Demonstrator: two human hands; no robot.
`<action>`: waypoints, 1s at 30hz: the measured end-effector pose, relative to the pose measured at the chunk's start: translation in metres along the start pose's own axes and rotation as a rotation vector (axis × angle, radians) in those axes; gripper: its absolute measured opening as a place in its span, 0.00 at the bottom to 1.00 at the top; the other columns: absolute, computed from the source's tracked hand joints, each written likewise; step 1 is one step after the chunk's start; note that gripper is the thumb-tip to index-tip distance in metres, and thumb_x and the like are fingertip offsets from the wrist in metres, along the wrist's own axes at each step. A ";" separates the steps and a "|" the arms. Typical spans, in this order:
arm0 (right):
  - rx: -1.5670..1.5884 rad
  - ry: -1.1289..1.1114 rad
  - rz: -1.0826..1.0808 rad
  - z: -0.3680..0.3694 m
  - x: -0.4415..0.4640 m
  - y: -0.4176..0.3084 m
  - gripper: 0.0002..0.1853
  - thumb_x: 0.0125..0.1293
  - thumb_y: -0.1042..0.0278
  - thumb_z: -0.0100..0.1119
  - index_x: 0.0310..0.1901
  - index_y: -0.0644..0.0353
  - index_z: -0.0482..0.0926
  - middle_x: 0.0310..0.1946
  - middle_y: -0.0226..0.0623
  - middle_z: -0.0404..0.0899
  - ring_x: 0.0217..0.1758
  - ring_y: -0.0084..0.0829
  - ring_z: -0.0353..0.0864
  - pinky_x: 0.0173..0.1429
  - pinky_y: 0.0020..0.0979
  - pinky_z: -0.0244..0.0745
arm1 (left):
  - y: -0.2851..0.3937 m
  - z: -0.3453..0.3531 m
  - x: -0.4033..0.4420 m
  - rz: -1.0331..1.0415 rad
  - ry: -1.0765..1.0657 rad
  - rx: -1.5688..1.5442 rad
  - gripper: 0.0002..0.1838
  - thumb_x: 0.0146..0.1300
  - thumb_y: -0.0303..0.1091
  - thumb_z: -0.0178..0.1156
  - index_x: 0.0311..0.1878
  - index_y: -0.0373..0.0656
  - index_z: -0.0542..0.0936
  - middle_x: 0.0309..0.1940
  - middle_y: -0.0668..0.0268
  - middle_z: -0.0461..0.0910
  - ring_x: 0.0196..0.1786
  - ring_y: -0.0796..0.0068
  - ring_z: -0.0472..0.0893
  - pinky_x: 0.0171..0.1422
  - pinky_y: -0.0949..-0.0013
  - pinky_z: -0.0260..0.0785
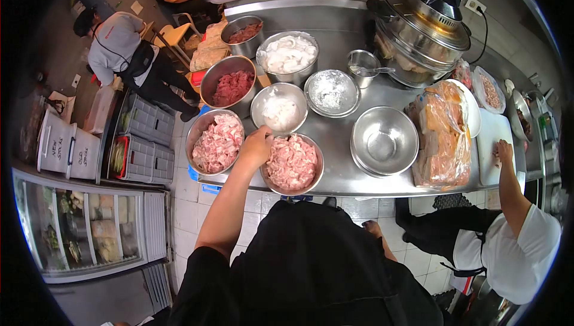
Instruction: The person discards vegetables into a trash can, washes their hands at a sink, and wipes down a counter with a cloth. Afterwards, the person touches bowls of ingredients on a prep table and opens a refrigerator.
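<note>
My left hand (257,148) is closed at the rims where two metal bowls nearly meet. One is the bowl of chopped pale pink meat (292,163) at the counter's front edge; behind it is the bowl with a white paste-like content (279,110). Which rim the fingers grip is hard to tell. Left of the hand stands another bowl of pink meat pieces (216,143). Low beside my body, below the counter edge, hangs my right hand (372,228); its fingers are too small and partly hidden to read.
On the steel counter (335,137) are a pot of dark red meat (233,87), white pieces in a pot (288,55), a powder bowl (332,91), stacked bowls (385,140), bagged bread (445,137) and a countertop oven (424,33). A co-worker (508,248) stands right, hand on a white board.
</note>
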State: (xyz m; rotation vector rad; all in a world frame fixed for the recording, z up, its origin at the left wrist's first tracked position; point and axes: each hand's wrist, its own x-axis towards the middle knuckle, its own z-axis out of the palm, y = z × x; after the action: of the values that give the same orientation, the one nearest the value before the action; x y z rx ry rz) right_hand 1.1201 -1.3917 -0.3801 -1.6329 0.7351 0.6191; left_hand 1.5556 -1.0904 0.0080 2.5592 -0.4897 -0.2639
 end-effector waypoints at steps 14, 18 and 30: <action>0.418 0.113 0.302 -0.008 -0.007 -0.055 0.13 0.67 0.63 0.51 0.50 0.59 0.70 0.35 0.46 0.81 0.29 0.41 0.82 0.30 0.45 0.78 | 0.004 0.003 -0.008 0.063 0.227 -0.111 0.14 0.59 0.37 0.63 0.44 0.40 0.76 0.50 0.48 0.75 0.54 0.47 0.75 0.57 0.56 0.67; 0.307 0.120 0.340 -0.012 -0.025 -0.060 0.13 0.67 0.63 0.51 0.49 0.59 0.70 0.34 0.46 0.81 0.29 0.41 0.83 0.30 0.46 0.79 | 0.019 -0.008 -0.012 0.066 0.301 -0.165 0.15 0.57 0.37 0.66 0.42 0.40 0.75 0.51 0.49 0.70 0.53 0.46 0.73 0.57 0.57 0.66; 0.414 0.205 0.404 -0.011 -0.054 -0.040 0.13 0.67 0.61 0.50 0.48 0.58 0.71 0.33 0.44 0.81 0.28 0.38 0.82 0.30 0.44 0.78 | 0.075 -0.081 0.059 0.390 0.481 -0.273 0.18 0.60 0.36 0.63 0.49 0.39 0.73 0.53 0.50 0.73 0.52 0.50 0.76 0.53 0.58 0.70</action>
State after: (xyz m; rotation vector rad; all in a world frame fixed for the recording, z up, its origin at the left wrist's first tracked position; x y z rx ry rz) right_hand 1.1150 -1.3911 -0.3124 -1.1804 1.2732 0.5400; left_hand 1.6108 -1.1369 0.1102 2.1058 -0.6904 0.3895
